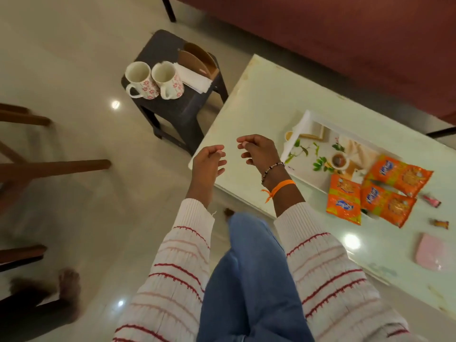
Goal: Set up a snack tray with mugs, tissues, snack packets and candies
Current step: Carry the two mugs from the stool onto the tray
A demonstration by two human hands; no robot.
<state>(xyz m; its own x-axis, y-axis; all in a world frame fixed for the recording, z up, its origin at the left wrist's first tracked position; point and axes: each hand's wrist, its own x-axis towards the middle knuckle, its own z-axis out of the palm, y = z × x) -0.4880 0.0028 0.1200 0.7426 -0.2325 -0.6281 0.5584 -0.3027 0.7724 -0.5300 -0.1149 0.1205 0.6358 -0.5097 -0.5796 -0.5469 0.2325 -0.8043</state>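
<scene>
Two white mugs with red flowers (153,80) stand side by side on a dark stool (177,107), beside a stack of white tissues (193,77) and a brown holder (198,59). On the white table, a printed tray (306,124) carries three orange snack packets (375,191) at its near end. Two wrapped candies (435,211) lie on the table past the packets. My left hand (208,162) and my right hand (259,151) hover empty with loosely curled fingers over the table's left corner, well short of the stool.
A pink pouch (433,253) lies on the white table (246,107) at the right. A dark red sofa (345,40) runs along the back. Wooden chair legs (49,166) stand at the left, and another person's bare foot (70,290) is at the lower left.
</scene>
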